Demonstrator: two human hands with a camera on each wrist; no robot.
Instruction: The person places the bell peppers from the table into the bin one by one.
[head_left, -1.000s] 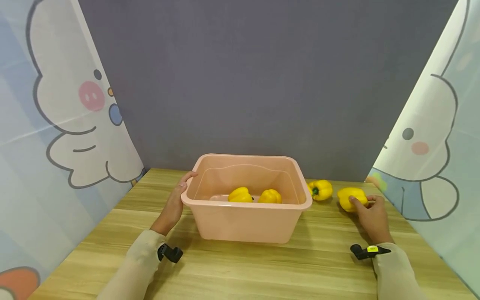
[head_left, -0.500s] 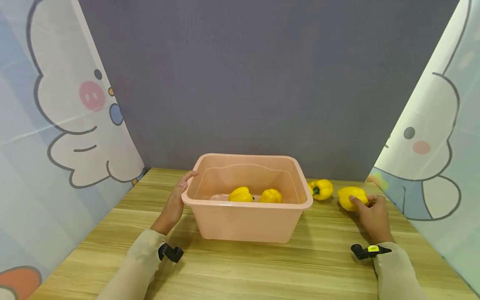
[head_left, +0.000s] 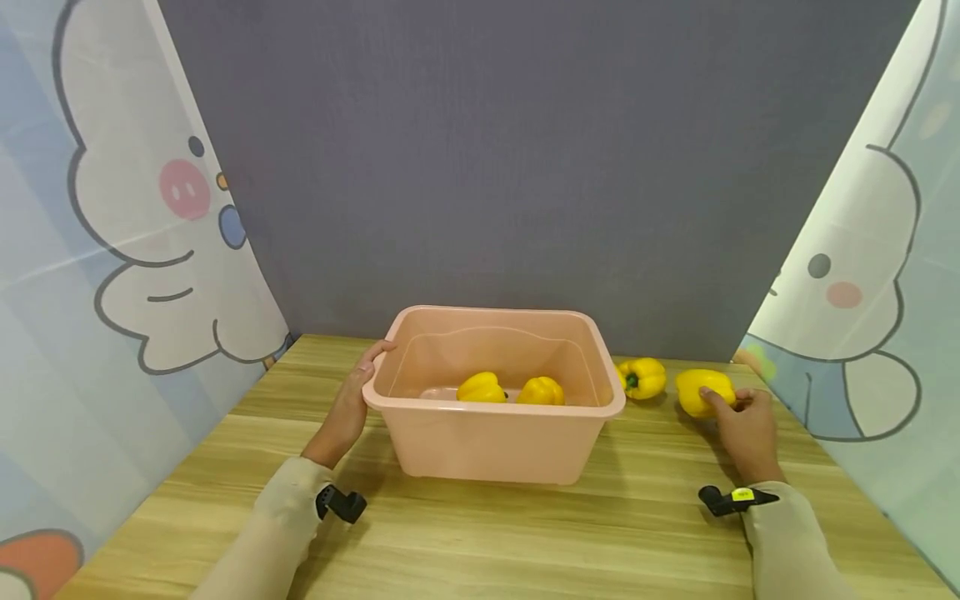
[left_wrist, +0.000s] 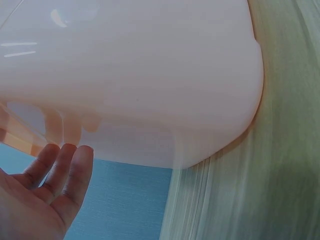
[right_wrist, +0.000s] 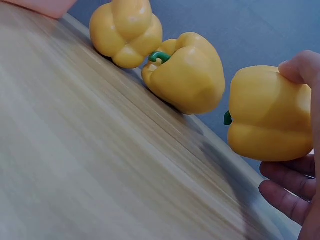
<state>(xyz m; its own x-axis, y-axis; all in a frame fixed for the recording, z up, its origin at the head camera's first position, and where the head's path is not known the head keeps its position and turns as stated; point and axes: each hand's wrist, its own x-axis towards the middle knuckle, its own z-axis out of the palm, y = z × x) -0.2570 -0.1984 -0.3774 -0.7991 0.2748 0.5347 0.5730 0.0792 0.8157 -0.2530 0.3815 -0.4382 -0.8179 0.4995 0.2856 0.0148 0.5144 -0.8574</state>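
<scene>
The tub [head_left: 491,443] is showing plain pink, while the bell peppers [head_left: 482,390] are gleaming yellow with green stems [right_wrist: 228,118]. The table [head_left: 480,537] is displaying streaky yellow-brown wood grain against a dark grey backdrop [head_left: 517,167], and pale-blue side panels [head_left: 63,408] are bearing white cartoon figures [head_left: 123,204] outlined in grey.
</scene>
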